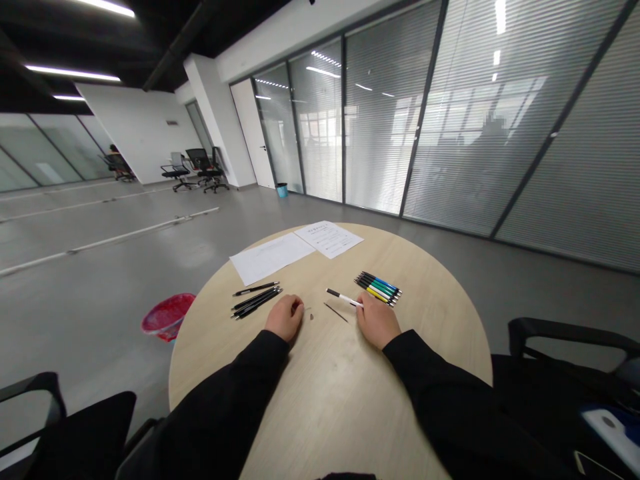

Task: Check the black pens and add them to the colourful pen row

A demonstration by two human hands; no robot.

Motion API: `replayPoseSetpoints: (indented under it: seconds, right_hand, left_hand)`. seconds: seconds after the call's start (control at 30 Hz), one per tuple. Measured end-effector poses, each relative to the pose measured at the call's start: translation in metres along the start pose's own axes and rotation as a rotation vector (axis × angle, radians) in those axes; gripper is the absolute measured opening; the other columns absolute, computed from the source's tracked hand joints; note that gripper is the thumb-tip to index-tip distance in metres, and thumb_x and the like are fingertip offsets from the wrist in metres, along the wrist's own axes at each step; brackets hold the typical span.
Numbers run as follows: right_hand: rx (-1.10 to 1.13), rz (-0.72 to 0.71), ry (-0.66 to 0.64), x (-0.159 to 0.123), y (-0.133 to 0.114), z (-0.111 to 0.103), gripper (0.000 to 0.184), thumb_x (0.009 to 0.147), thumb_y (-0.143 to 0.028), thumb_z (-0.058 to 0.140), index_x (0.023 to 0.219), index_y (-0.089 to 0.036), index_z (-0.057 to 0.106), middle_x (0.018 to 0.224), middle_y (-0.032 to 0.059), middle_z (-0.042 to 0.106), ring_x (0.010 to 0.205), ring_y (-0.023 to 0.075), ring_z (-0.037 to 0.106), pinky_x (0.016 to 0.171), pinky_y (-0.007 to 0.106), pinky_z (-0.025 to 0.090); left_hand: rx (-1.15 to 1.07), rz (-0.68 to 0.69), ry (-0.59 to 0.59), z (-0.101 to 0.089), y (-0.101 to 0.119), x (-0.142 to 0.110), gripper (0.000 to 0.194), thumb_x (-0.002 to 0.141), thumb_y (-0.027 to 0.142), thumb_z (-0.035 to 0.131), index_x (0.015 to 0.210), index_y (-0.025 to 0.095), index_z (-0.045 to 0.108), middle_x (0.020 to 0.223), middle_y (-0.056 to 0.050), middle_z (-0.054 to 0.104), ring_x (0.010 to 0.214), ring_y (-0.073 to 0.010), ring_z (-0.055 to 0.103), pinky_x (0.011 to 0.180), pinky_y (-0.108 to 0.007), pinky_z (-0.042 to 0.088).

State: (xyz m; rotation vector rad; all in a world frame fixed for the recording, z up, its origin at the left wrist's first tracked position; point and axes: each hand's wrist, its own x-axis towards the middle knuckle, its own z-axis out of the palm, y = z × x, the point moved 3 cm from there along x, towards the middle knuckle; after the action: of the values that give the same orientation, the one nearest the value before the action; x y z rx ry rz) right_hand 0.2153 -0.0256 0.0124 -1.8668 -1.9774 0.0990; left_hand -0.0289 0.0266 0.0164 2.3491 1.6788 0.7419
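My left hand [285, 318] rests on the round pale wood table [425, 313] with its fingers curled, and nothing shows in it. Just beyond it lie several black pens [255, 299]. My right hand [377, 320] grips the lower end of a white pen with a black tip [343, 297]. A thin dark refill [336, 312] lies between my hands, and a tiny brownish bit [311, 317] sits near my left fingers. Several pens with coloured barrels [377, 289] lie side by side beyond my right hand. Two white printed sheets [270, 258] lie at the table's far edge.
A red basket [167, 317] stands on the grey floor left of the table. Black chair armrests [565, 333] flank me on both sides. Office chairs [197, 170] and a small blue bin [282, 190] stand far off, beside a glass wall with blinds [425, 113].
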Motion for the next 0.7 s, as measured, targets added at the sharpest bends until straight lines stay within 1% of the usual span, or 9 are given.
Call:
replayPoseSetpoints:
  seconds: [0.23, 0.4, 0.47, 0.57, 0.7]
  right_hand:
    - [0.066, -0.01, 0.022, 0.001, 0.001, 0.001, 0.012, 0.097, -0.022, 0.04, 0.099, -0.018, 0.051, 0.087, 0.0045, 0.064, 0.079, 0.0164, 0.058, 0.067, 0.026, 0.031]
    - [0.061, 0.003, 0.018, 0.002, 0.003, 0.0, 0.011, 0.096, -0.023, 0.042, 0.099, -0.018, 0.052, 0.088, 0.0043, 0.065, 0.079, 0.0169, 0.058, 0.066, 0.027, 0.03]
    - [0.064, 0.017, 0.025, 0.003, 0.005, -0.001, 0.011, 0.096, -0.022, 0.043, 0.099, -0.018, 0.053, 0.089, 0.0045, 0.065, 0.081, 0.0171, 0.058, 0.066, 0.026, 0.03]
    - [0.077, 0.035, 0.042, 0.004, 0.006, -0.003, 0.011, 0.096, -0.022, 0.043, 0.098, -0.018, 0.053, 0.089, 0.0046, 0.065, 0.082, 0.0173, 0.058, 0.067, 0.026, 0.031]
    - [0.082, 0.049, 0.049, 0.005, 0.007, -0.004, 0.012, 0.096, -0.023, 0.042, 0.1, -0.018, 0.053, 0.089, 0.005, 0.065, 0.083, 0.0172, 0.059, 0.067, 0.026, 0.031]
  left_hand:
    - [-0.015, 0.022, 0.006, 0.003, -0.002, 0.0, 0.015, 0.084, 0.027, 0.047, 0.08, 0.018, 0.059, 0.079, -0.004, 0.061, 0.074, -0.0191, 0.056, 0.07, -0.031, 0.043]
    - [-0.059, 0.03, 0.004, 0.002, 0.002, 0.0, 0.016, 0.085, 0.027, 0.048, 0.081, 0.018, 0.061, 0.079, -0.004, 0.061, 0.071, -0.0176, 0.055, 0.069, -0.031, 0.043]
    - [-0.072, 0.056, 0.004, 0.0, 0.008, 0.001, 0.017, 0.087, 0.028, 0.048, 0.083, 0.018, 0.062, 0.082, -0.004, 0.062, 0.072, -0.0175, 0.056, 0.07, -0.03, 0.044]
    - [-0.052, 0.155, -0.013, -0.003, 0.023, 0.004, 0.021, 0.09, 0.029, 0.046, 0.089, 0.018, 0.064, 0.09, -0.007, 0.062, 0.083, -0.0196, 0.057, 0.076, -0.032, 0.044]
    - [0.131, 0.295, -0.073, 0.0, 0.049, 0.006, 0.023, 0.092, 0.028, 0.045, 0.097, 0.019, 0.066, 0.099, -0.01, 0.062, 0.09, -0.0232, 0.055, 0.082, -0.037, 0.039]
